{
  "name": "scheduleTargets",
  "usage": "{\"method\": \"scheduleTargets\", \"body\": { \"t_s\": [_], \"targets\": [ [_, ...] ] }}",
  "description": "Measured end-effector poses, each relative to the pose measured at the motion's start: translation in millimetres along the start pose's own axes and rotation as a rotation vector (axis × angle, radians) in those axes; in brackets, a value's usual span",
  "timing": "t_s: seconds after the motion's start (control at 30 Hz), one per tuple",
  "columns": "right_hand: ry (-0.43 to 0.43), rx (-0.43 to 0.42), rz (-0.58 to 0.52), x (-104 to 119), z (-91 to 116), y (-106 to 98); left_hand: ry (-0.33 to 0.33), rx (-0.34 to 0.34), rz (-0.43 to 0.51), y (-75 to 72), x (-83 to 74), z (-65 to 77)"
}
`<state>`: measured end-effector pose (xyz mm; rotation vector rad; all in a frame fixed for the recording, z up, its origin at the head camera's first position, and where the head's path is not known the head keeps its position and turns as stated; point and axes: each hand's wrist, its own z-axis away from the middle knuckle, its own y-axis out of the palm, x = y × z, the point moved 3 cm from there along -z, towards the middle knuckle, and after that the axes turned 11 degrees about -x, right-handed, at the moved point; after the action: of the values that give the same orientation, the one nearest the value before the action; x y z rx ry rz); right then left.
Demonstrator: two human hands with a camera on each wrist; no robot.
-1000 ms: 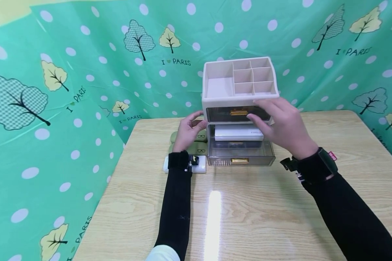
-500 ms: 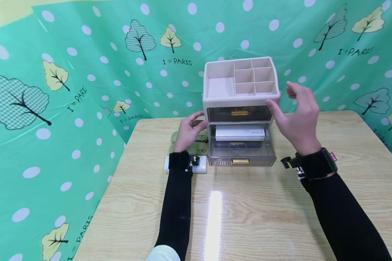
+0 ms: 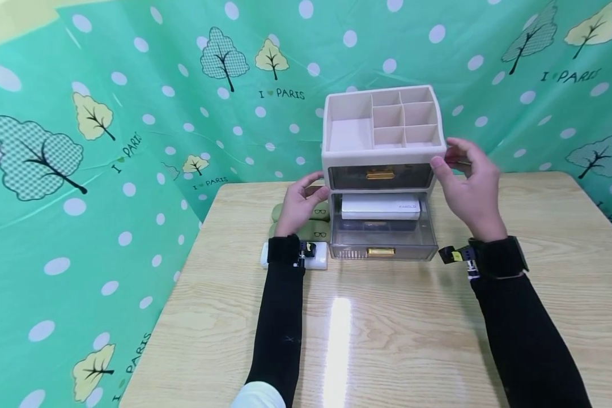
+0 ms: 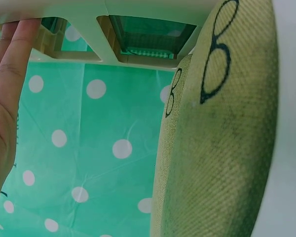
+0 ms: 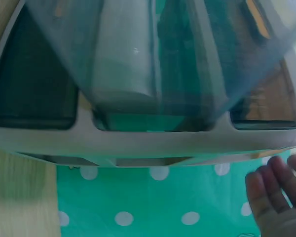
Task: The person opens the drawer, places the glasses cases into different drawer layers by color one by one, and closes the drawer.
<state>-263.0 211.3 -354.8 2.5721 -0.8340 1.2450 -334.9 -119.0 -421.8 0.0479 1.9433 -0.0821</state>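
A cream desktop drawer organizer stands at the back of the table. Its upper smoked drawer is closed. The clear drawer below is pulled out and holds a white box with a dark flat item under it. My left hand rests against the organizer's left side, fingers extended to its wall in the left wrist view. My right hand is at the upper right side, thumb by the front corner. The right wrist view shows its fingers loosely bent close to the frame.
Two green glasses cases lie left of the organizer, with a white oblong object in front of them, partly under the left wrist. A green patterned cloth hangs behind the wooden table.
My right hand has moved from the front of the upper drawer out to the organizer's right side. The left hand stays in place. The head view has shifted slightly.
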Motion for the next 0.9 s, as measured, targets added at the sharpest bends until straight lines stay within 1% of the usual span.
{"method": "scheduleTargets", "body": {
  "t_s": [0.1, 0.23, 0.33, 0.4, 0.47, 0.7, 0.8, 0.9],
  "targets": [
    [-0.021, -0.004, -0.065, -2.3, 5.8, 5.2, 0.009, 0.004, 0.006, -0.4, 0.7, -0.4],
    [-0.018, -0.048, -0.125, 3.5, 15.2, 7.7, 0.018, 0.012, 0.008, 1.2, 0.9, -1.4],
    [-0.004, -0.054, -0.127, -5.9, 16.6, 8.4, 0.017, 0.011, 0.005, 1.8, 0.2, -1.3],
    [0.003, -0.037, -0.119, -17.8, 14.9, 9.6, 0.015, 0.008, 0.001, 0.8, -0.5, -0.6],
    [0.009, -0.015, -0.101, -24.4, 12.2, 8.9, 0.019, 0.005, 0.0, 0.0, -1.5, -0.9],
    [0.008, 0.047, -0.047, -21.6, 8.2, 5.1, 0.016, 0.004, 0.002, -1.1, -4.1, -1.3],
    [0.018, 0.055, -0.035, -21.7, 8.1, 3.9, 0.023, 0.005, -0.063, -2.3, -7.0, -0.1],
    [0.039, 0.059, -0.023, -23.6, 8.3, 2.2, 0.054, 0.015, -0.172, -4.0, -12.9, 1.8]
  ]
}}
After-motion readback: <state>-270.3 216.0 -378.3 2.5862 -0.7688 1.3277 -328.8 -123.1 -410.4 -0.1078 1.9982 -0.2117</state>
